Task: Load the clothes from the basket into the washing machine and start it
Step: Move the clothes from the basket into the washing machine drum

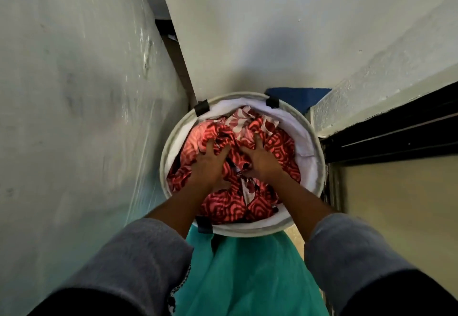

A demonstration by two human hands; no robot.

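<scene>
The fingers (211, 146) of the left hand (208, 164) and of the right hand (262, 162) sink tip-first into folds of the red patterned cloth (280, 142), so whether they pinch it cannot be told. That cloth hides whatever lies beneath it in the laundry basket (307, 147). Both forearms and a teal garment (247, 271) cover the basket's near rim, and its outer sides are out of sight. Behind it only a corner of a blue object (297, 97) shows, unidentifiable. The grey sleeves (138, 253) are cut off by the bottom edge. The gap (171, 40) between the walls is too dark to read.
</scene>
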